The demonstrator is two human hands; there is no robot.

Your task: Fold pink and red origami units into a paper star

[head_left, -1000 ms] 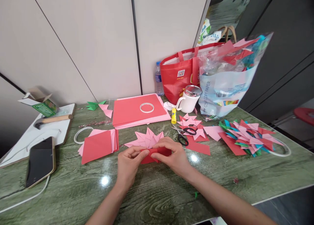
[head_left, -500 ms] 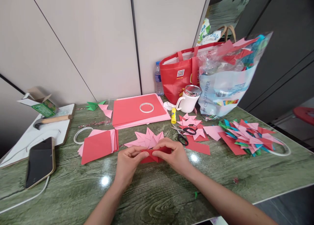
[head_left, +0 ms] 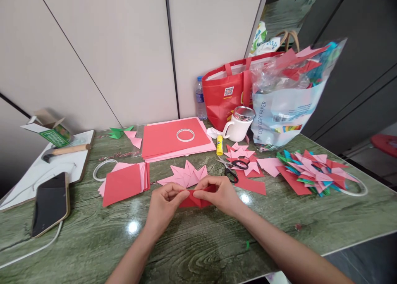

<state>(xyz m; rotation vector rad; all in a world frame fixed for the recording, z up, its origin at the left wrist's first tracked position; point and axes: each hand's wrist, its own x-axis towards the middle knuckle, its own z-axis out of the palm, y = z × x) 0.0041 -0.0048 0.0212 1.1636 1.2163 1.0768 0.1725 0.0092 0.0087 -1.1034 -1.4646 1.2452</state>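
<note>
Between my two hands is a red piece of folded paper (head_left: 194,201), pinched along its upper edge with creases running down its front. My left hand (head_left: 166,203) grips its left part between thumb and fingers. On the other side my right hand (head_left: 218,195) pinches it close to the middle, the two thumbs nearly meeting. Parts of the paper are covered by my fingers. Just behind lies a pink folded paper star shape (head_left: 186,174), pointed along its top. Black-handled scissors (head_left: 232,168) rest to the right of it.
Stacked red and pink squares (head_left: 122,184) lie left, near a phone (head_left: 51,203) and a hammer (head_left: 66,151). Larger sheets (head_left: 161,139) carry a tape ring (head_left: 185,135). At right are a glue stick (head_left: 219,145), white mug (head_left: 240,125), red bag (head_left: 217,102) and colourful folded pieces (head_left: 316,170).
Both hands have shifted very slightly and keep their pinch on the red paper. A little more of its creased front shows below the thumbs.
</note>
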